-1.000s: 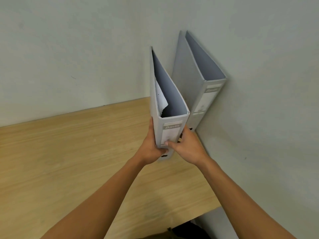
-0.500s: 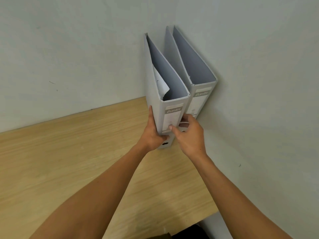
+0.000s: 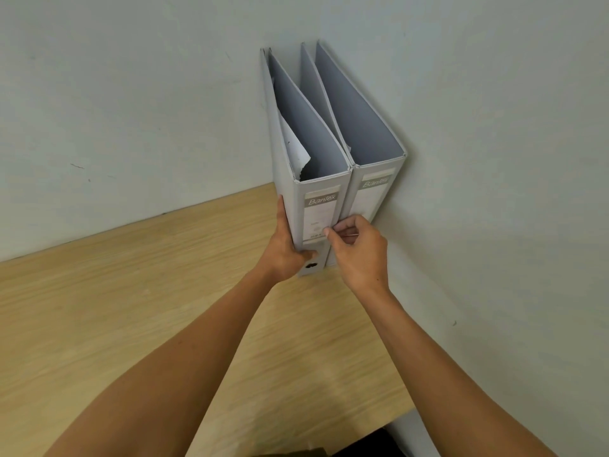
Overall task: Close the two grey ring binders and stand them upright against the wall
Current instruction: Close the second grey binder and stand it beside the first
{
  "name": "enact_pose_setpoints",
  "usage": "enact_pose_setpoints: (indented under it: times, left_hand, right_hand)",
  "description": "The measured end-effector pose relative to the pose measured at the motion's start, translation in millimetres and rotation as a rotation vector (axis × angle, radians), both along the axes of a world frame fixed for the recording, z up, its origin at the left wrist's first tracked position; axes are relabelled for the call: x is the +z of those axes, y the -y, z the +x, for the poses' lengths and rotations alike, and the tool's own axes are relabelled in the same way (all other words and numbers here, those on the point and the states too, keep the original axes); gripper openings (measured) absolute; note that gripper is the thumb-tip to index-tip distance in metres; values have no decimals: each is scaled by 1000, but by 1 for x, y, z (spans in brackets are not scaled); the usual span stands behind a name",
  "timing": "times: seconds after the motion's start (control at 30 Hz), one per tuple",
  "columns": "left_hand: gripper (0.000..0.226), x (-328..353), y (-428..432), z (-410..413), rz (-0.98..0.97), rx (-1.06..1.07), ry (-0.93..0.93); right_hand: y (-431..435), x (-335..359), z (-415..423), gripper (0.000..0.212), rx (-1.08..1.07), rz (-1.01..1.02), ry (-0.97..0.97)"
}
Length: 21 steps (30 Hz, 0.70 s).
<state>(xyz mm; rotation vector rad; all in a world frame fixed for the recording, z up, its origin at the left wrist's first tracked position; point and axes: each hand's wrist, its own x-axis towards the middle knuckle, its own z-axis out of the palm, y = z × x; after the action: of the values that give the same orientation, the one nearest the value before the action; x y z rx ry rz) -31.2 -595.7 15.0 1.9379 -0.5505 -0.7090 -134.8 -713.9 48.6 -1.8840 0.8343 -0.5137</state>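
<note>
Upright on the pale wooden tabletop (image 3: 131,324), two grey cardboard ring binders stand side by side in the corner where the pale grey-green back wall (image 3: 131,110) meets the side wall (image 3: 510,192) of the same colour. Both have their spines facing the camera, and each spine carries one white label with a brown band at its top. The right-hand grey binder (image 3: 372,189) stands flush against the side wall, and the left-hand grey binder (image 3: 316,212) touches its flank, so nothing separates the pair. Seen from above, both are closed, their covers narrowing toward the back wall; one loose white sheet of paper (image 3: 295,145) with a curled corner pokes up inside the left-hand one, while the other shows only its grey lining. The left hand (image 3: 285,249) grasps the left-hand binder low on its outer cover, thumb wrapped round onto the spine just above the single dark finger hole (image 3: 310,266). The right hand (image 3: 357,249) is loosely curled, its fingertips (image 3: 329,230) pinched at the seam between the two spines; whether it actually grips either binder cannot be told. Its knuckles hide the lower part of the right-hand spine. Two bare forearms reach in from the bottom edge, across the tabletop, which carries nothing else in view. A dark shape (image 3: 362,445) shows below the table's near edge, too unclear to identify.
</note>
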Motion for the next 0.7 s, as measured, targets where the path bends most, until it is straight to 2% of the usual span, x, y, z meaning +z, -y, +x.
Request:
enact_pose_setpoints:
  times: [0.23, 0.5, 0.7]
  left_hand:
    - [104, -19, -9, -9, 156, 9, -57]
    - [98, -18, -9, -19, 124, 15, -87]
    - [95, 3, -27, -14, 93, -12, -56]
  right_hand:
    - [-4, 0, 0, 13, 21, 9, -56]
    - [1, 7, 1, 12, 35, 41, -104]
    - [-8, 18, 0, 9, 24, 70, -69]
